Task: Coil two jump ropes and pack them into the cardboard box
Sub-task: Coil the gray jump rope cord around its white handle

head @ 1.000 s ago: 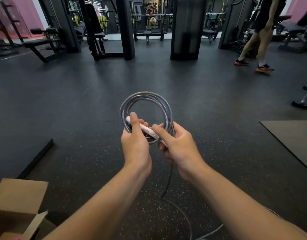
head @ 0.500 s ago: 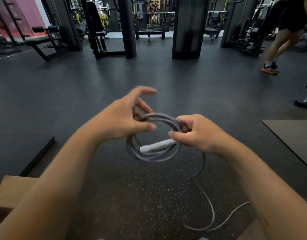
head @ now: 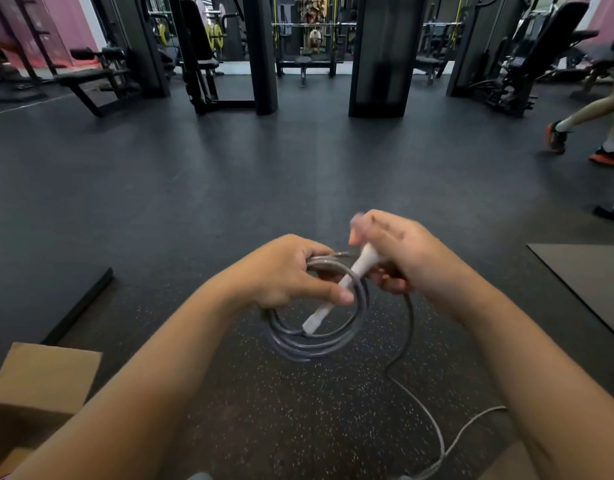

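Note:
A grey jump rope (head: 319, 344) hangs in several loops in front of me, above the dark gym floor. My left hand (head: 284, 271) grips the top of the coil. A white handle (head: 336, 296) lies slanted across the loops, and my right hand (head: 399, 254) is closed on its upper end, blurred by motion. The loose rest of the rope (head: 413, 396) trails down to the floor at the lower right. The cardboard box (head: 38, 382) stands at the lower left, partly behind my left forearm; its inside is hidden.
A black floor mat (head: 80, 303) lies at the left and a brown mat (head: 589, 289) at the right. A person's legs in orange shoes (head: 607, 154) are at the far right. Gym machines and benches (head: 229, 64) line the back.
My left hand has closed on the top of the coil, having been spread above it. The white handle has swung from lying level to slanting. The walking person has moved further right.

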